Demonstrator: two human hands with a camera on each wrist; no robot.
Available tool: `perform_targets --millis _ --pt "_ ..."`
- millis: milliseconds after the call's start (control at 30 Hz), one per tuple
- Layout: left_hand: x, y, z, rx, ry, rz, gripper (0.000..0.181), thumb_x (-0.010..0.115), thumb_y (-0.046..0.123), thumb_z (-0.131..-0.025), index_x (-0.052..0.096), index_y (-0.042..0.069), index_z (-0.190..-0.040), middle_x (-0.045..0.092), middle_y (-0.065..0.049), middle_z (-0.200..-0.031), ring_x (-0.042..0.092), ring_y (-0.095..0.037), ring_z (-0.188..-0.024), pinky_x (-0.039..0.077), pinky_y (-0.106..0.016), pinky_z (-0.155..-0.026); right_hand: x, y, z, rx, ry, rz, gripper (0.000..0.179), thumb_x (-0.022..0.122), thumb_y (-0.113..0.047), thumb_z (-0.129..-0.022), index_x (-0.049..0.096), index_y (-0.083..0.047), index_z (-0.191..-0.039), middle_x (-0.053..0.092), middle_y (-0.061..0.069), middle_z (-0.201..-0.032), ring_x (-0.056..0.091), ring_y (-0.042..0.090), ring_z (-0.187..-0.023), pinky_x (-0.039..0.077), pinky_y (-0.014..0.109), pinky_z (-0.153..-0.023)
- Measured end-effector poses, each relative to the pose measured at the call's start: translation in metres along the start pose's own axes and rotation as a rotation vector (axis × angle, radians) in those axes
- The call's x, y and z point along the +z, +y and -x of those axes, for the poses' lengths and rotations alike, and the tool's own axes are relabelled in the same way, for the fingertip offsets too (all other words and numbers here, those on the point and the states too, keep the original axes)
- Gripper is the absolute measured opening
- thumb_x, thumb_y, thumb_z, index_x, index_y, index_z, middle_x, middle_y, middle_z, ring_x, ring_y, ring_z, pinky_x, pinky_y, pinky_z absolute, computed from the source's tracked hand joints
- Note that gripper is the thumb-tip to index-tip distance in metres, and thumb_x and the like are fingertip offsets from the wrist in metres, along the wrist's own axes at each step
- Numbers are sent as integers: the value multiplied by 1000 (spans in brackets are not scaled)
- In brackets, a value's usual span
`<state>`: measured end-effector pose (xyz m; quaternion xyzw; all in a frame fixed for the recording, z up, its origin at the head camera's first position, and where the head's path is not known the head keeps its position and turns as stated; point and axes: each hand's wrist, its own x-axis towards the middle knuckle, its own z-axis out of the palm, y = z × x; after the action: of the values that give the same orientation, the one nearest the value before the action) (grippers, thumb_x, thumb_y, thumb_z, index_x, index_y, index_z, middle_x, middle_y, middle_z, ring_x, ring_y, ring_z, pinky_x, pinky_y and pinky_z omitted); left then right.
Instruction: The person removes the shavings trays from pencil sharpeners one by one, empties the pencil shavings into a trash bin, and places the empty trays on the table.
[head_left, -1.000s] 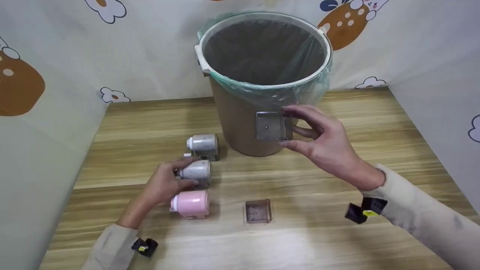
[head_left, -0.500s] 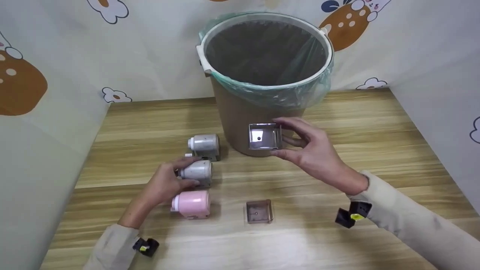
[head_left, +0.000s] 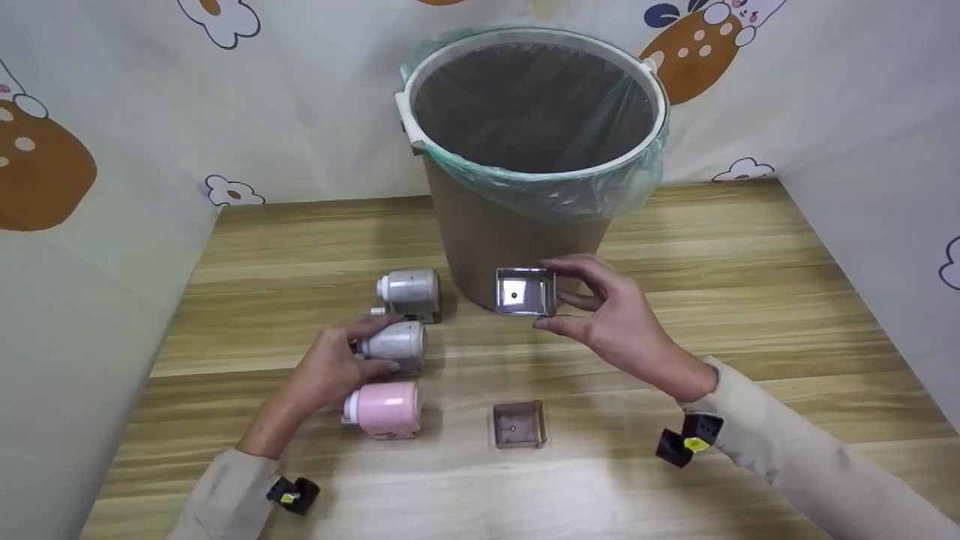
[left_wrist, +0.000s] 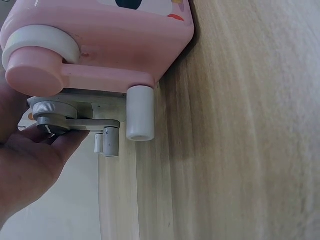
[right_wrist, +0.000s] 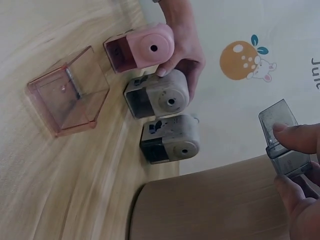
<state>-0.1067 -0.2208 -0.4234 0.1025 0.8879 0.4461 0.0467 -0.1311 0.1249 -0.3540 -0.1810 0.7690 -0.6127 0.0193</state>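
Observation:
My left hand grips the middle grey pencil sharpener, thumb on its near side and fingers on its far side. My right hand pinches a see-through grey shavings drawer by its edges, held in front of the bin with its open side toward the head camera. In the right wrist view, the middle sharpener's front shows a dark slot. A pink crank sharpener stands just nearer than it, with a hollow slot. Another grey sharpener stands behind. A pinkish clear drawer lies on the table.
A tall brown bin lined with a green plastic bag stands at the back of the wood-grain table. Patterned cloth surrounds the table's back and sides. The pink sharpener's crank handle sticks out on its left side.
My right hand has moved down, nearer and slightly left with the grey drawer, tilting it so its inside shows. The left hand and the sharpeners have stayed in place.

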Motion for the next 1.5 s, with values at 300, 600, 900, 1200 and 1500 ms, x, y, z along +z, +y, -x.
perform_targets --millis 300,600,900,1200,1500 --pt "0 1 0 -5 -11 7 62 83 5 -77 62 6 -135 57 -21 -143 56 -41 -130 45 -52 -111 3 23 0 -5 -10 37 63 84 11 -69 62 3 -127 55 17 -128 61 34 -123 55 26 -98" --pt "0 1 0 1 -7 3 60 83 7 -78 63 7 -135 58 -21 -141 57 -42 -129 46 -52 -110 8 40 4 0 -40 69 64 84 10 -69 61 4 -127 57 18 -127 61 36 -122 55 26 -97" --pt "0 1 -1 -5 -6 9 60 83 5 -78 63 6 -135 58 -22 -142 57 -42 -129 46 -52 -110 11 52 10 26 -83 66 64 84 9 -68 61 3 -127 59 19 -129 60 36 -123 54 25 -99" --pt "0 2 -1 -21 -14 17 60 82 5 -78 62 7 -135 56 -22 -144 56 -41 -130 46 -51 -111 13 60 15 44 -103 85 66 85 8 -66 61 0 -127 61 16 -130 60 36 -124 53 29 -102" --pt "0 2 -1 -20 -11 -11 60 83 7 -78 63 9 -135 57 -22 -143 53 -42 -133 42 -52 -114 15 70 19 90 -124 128 62 87 2 -67 64 -5 -125 62 12 -129 61 32 -122 52 33 -105"
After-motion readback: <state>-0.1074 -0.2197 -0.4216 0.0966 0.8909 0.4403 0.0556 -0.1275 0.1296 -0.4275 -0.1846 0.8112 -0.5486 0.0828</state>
